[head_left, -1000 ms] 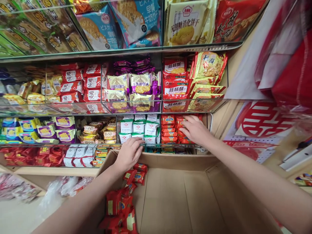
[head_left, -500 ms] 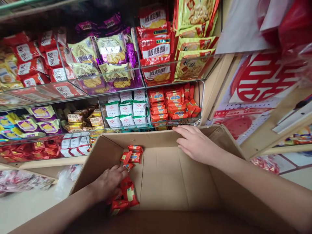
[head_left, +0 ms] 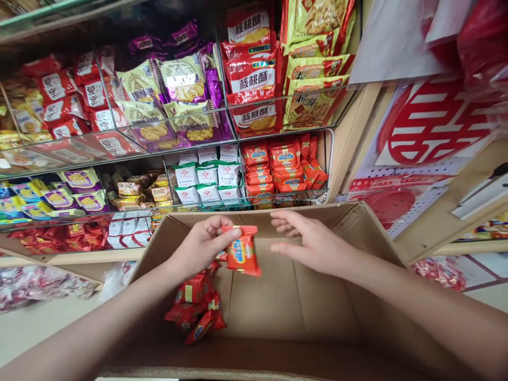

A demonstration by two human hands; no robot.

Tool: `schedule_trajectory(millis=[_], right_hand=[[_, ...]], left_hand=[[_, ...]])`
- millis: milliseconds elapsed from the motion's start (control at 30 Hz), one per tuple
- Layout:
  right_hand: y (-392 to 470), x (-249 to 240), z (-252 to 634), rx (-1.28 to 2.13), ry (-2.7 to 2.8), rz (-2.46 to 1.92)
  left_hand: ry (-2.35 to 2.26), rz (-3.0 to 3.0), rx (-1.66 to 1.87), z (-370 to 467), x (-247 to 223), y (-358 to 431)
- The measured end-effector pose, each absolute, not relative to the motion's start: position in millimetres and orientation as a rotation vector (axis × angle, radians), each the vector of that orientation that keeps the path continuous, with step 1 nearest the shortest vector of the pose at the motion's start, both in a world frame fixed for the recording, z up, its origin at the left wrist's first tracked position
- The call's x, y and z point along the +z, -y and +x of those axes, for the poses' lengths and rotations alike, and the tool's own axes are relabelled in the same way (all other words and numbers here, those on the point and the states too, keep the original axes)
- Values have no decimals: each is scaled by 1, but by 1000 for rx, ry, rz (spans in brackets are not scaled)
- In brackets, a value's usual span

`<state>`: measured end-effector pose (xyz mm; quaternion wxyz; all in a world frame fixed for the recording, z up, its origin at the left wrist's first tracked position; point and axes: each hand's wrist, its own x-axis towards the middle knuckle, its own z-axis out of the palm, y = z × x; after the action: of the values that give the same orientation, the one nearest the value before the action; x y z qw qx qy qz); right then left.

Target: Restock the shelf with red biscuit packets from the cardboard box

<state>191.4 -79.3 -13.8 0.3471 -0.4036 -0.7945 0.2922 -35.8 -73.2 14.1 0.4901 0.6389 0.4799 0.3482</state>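
Note:
Pinched between the thumb and fingers of my left hand [head_left: 204,242] is a small red snack packet [head_left: 243,251] with a blue and yellow label. It is held up over the cardboard box [head_left: 262,307]. Just to its right, my right hand [head_left: 305,241] is open, thumb and fingers apart, pointing at the packet without touching it. Below my left wrist, several more red packets [head_left: 194,301] lie heaped along the left side of the box. Part of that heap is hidden behind my left hand and forearm.
Behind the box, similar red packets [head_left: 284,166] fill a shelf compartment, with white and green packets [head_left: 206,182] on its left. Clear dividers and shelf fronts separate other snacks, including walnut shortbread packets [head_left: 254,79] above. A wooden shelf upright [head_left: 349,137] stands at right.
My left hand has risen from the heap in the box with a red packet. My right hand has come off the box's far rim and turned toward the packet.

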Motion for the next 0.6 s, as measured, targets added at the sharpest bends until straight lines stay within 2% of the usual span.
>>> schedule_trajectory(millis=[67, 133, 300, 500, 600], right_hand=[[85, -10, 181, 1203, 1846, -973], [87, -8, 174, 1432, 1674, -874], [89, -7, 174, 1532, 1306, -870], [92, -11, 175, 1626, 991, -787], [90, -13, 175, 1598, 1022, -816]], left_hand=[[-1089, 1409, 947, -12, 18, 73], [-1037, 1315, 999, 6, 19, 74], [-899, 1173, 1145, 20, 14, 85], [-890, 1093, 880, 24, 3, 100], [-877, 966, 917, 30, -1, 100]])
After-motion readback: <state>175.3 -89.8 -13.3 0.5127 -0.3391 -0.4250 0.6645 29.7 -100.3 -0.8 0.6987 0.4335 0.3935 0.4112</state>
